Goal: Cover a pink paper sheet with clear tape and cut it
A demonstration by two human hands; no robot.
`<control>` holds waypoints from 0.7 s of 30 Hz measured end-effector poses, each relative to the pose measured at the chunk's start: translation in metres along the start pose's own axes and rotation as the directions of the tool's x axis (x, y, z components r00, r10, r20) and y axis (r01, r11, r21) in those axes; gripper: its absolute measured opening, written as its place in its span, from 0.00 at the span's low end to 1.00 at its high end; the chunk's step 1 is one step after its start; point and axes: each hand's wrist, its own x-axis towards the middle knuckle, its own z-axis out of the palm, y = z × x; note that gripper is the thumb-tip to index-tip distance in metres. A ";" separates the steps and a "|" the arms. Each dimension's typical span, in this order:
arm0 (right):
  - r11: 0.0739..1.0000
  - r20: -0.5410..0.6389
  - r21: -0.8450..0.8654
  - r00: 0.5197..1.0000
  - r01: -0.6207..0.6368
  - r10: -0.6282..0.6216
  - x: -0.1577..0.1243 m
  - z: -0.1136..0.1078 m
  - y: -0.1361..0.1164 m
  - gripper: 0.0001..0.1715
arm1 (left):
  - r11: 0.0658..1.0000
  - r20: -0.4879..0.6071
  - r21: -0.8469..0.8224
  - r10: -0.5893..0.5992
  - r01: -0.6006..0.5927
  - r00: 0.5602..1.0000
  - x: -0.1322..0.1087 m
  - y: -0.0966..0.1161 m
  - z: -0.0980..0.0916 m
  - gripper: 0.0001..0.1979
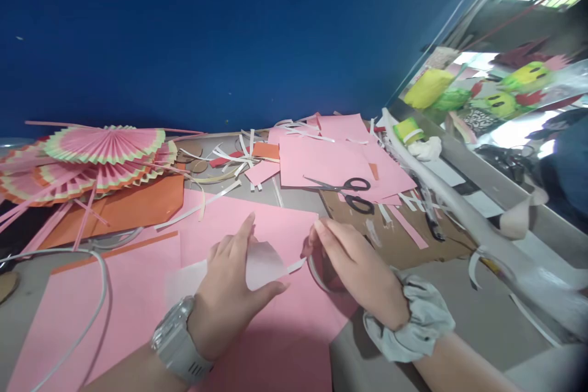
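My left hand (229, 285), a watch at its wrist, rests over a piece of thin whitish paper (264, 266) with thumb and fingers spread. Beneath lies a large pink paper sheet (280, 337). My right hand (351, 260) has its fingertips pinched together on a narrow white strip (296, 266), just right of the whitish paper. Part of the strip curls down below those fingers, and its gripped end is hidden. Beyond my right hand, black-handled scissors (353, 187) lie partly on pink paper sheets (316, 162).
Folded pink paper fans (108, 147) are piled at the left by an orange sheet (124, 211). White scrap strips (248, 153) lie at the back. Cardboard (404, 242) and a utility knife (432, 214) are at the right, beside a plastic-wrapped edge (463, 211). A blue partition (206, 43) stands behind.
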 end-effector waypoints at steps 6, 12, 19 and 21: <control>0.931 0.070 0.292 0.976 -0.220 0.208 0.009 -0.010 0.007 0.22 | 1.000 0.026 0.014 -0.013 0.013 1.000 0.001 0.001 -0.001 0.46; 0.993 -0.209 -0.031 0.972 -0.113 0.104 0.015 -0.040 0.017 0.20 | 0.993 0.023 -0.070 -0.093 0.095 0.995 0.000 0.002 -0.002 0.46; 0.584 -0.098 -0.811 0.991 -0.025 -0.093 0.033 -0.077 0.043 0.21 | 0.985 -0.003 -0.170 -0.021 0.021 1.000 -0.002 -0.003 0.001 0.43; 0.569 -0.015 -0.822 0.998 0.021 -0.059 0.043 -0.083 0.049 0.20 | 0.983 -0.005 -0.181 -0.002 0.001 1.000 -0.002 -0.004 0.002 0.42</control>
